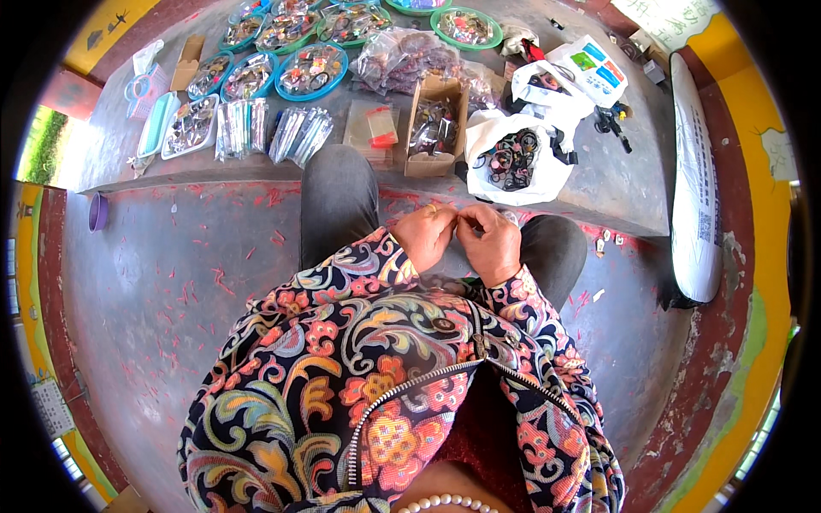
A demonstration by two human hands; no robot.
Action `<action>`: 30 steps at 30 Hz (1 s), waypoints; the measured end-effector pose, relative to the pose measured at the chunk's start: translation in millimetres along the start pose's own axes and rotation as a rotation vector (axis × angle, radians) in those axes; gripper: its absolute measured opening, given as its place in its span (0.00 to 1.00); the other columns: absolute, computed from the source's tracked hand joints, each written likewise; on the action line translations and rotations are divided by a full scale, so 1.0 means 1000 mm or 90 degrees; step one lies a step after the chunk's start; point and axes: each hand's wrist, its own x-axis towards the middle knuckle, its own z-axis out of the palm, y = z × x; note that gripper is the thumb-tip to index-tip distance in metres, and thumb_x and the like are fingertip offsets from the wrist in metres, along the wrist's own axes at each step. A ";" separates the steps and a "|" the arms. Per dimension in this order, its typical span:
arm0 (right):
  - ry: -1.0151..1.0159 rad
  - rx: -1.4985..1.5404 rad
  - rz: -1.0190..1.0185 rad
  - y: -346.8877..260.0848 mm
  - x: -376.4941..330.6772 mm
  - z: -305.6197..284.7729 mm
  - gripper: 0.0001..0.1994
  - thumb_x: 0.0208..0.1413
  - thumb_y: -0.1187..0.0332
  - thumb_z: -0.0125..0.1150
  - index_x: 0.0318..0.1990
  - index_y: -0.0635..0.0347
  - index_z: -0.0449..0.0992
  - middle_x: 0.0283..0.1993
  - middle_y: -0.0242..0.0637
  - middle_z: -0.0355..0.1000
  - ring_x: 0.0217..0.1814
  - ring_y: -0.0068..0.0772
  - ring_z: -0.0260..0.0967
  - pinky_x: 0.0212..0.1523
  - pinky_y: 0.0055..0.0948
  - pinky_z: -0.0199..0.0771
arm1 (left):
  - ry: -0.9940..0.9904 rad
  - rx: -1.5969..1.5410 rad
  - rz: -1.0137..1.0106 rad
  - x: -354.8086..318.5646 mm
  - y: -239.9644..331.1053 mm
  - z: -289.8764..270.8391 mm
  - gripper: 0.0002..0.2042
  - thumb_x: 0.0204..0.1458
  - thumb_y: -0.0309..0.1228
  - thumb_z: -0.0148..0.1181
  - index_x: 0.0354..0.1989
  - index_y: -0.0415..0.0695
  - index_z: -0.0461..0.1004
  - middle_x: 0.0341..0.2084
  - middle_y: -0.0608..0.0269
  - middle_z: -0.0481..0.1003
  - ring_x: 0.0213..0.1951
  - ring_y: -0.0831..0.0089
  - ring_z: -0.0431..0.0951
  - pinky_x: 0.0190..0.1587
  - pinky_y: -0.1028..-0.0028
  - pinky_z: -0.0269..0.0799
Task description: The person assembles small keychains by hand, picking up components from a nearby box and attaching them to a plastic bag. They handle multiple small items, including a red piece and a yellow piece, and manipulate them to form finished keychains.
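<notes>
My left hand (422, 238) and my right hand (491, 245) meet fingertip to fingertip between my knees. Both are closed in a pinch, and whatever sits between the fingers is too small to make out. Just beyond them, on the raised ledge, a white plastic bag (554, 175) lies open with many dark loops (511, 161) inside. Left of it stands a cardboard box (422, 164) holding small dark pieces. A flat clear packet (371, 126) with a red patch lies beside that box.
Bundles of clear-wrapped strips (242, 130) and a white tray (190, 152) line the ledge's left. Behind them stand blue-rimmed baskets (311, 72), a green-rimmed basket (468, 29) and piled plastic bags (402, 56). A long white sack (694, 184) leans at right; a purple bucket (98, 212) is far left.
</notes>
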 end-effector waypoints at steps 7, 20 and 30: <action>-0.012 0.068 0.112 -0.003 -0.001 -0.002 0.03 0.41 0.72 0.55 0.26 0.60 0.72 0.23 0.38 0.71 0.25 0.33 0.70 0.26 0.26 0.68 | -0.003 -0.085 -0.074 0.000 -0.003 0.002 0.09 0.45 0.21 0.47 0.36 0.37 0.70 0.27 0.50 0.72 0.31 0.61 0.74 0.33 0.73 0.68; -0.024 0.119 0.122 -0.001 0.001 -0.002 0.03 0.42 0.73 0.55 0.26 0.62 0.72 0.21 0.36 0.70 0.22 0.25 0.68 0.25 0.22 0.67 | -0.059 -0.173 -0.176 -0.001 -0.008 -0.003 0.09 0.51 0.27 0.47 0.32 0.34 0.71 0.18 0.56 0.73 0.24 0.80 0.72 0.28 0.80 0.67; 0.005 0.504 0.266 0.029 0.001 -0.026 0.03 0.48 0.76 0.52 0.26 0.64 0.71 0.23 0.31 0.70 0.25 0.18 0.65 0.27 0.15 0.64 | 0.023 -0.749 -0.386 0.001 -0.003 -0.003 0.13 0.54 0.28 0.43 0.38 0.28 0.66 0.36 0.50 0.70 0.39 0.68 0.72 0.44 0.72 0.69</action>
